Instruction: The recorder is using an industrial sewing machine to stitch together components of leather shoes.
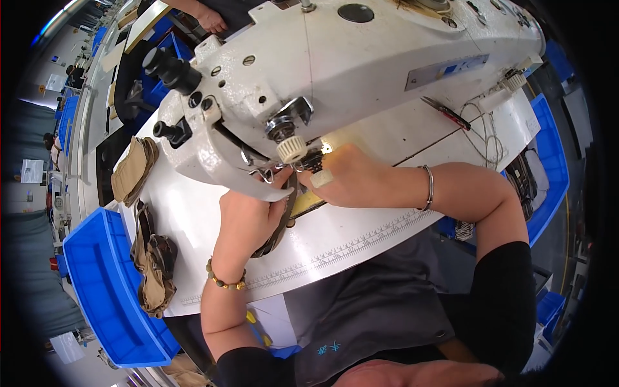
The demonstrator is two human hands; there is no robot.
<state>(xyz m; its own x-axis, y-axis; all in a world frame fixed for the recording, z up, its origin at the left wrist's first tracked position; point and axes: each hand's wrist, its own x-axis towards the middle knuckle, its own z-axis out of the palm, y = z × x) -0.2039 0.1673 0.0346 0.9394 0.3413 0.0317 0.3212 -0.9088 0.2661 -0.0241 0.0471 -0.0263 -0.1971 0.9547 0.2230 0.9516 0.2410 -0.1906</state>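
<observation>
A white sewing machine (361,71) spans the upper part of the view, its head over a white table. Below the head, my left hand (248,216) is closed on a dark olive fabric piece (278,231), which hangs toward the table's near edge. The machine's curved white cover hides some of its fingertips. My right hand (351,177) is curled close by the needle area, a tan wrap (320,178) around one digit. The machine's tension knob (292,149) hides part of its fingers, so what they pinch cannot be made out.
Stacked tan fabric pieces (134,169) and a crumpled brown-tan bundle (155,274) lie along the table's left side, beside a blue bin (113,284). Thread snips (446,113) and loose cord lie at right. Another blue bin (553,168) stands beyond. A co-worker's hand (211,20) shows at top.
</observation>
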